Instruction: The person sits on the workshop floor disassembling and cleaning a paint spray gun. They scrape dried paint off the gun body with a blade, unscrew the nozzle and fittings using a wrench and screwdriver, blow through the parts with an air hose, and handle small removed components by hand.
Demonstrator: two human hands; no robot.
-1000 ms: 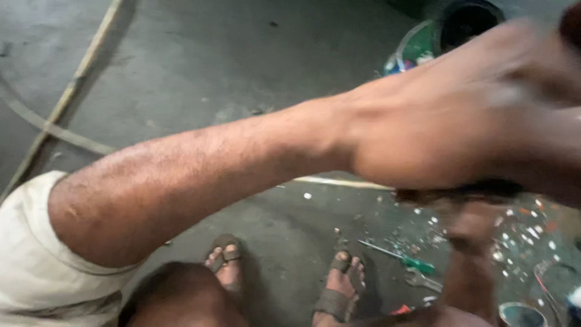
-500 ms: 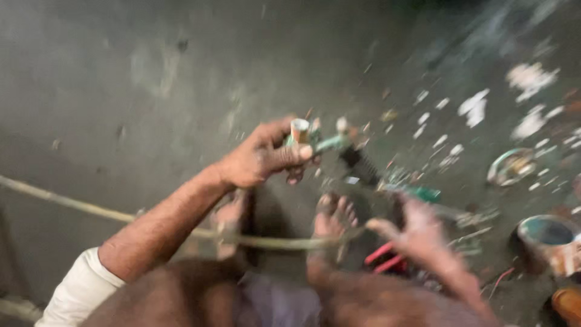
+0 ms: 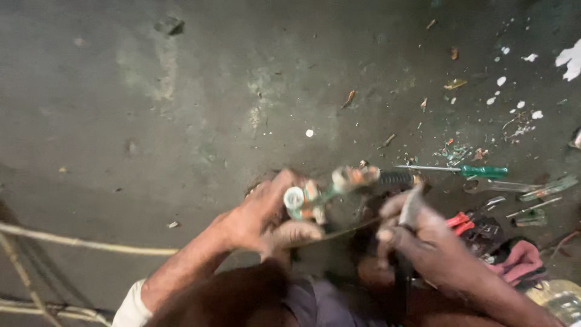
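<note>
Bare forearms, white sleeve [image 3: 130,306], grey shorts [image 3: 315,303].

Left hand [image 3: 260,218]: I grip a blurred green part [image 3: 315,200].
Right hand [image 3: 417,239]: I clutch a dark tool [image 3: 410,209].
Floor [image 3: 181,91]: screwdriver [image 3: 466,171] near the right edge.

Packages, labels, signs, screens: none clearly present; floor holds only loose tools, scraps, debris; possible clear crinkled plastic wrapping [image 3: 560,300] at bottom right corner, yellowish tint, partly cut off by frame edge, beside pink cloth [image 3: 520,261]; too blurred to confirm as package; white torn scraps [image 3: 572,59] at upper right, irregular shape, no print discernible; small white-and-green cylindrical piece [image 3: 295,198] in left hand [image 3: 257,221] blurred; label not discernible.
</note>
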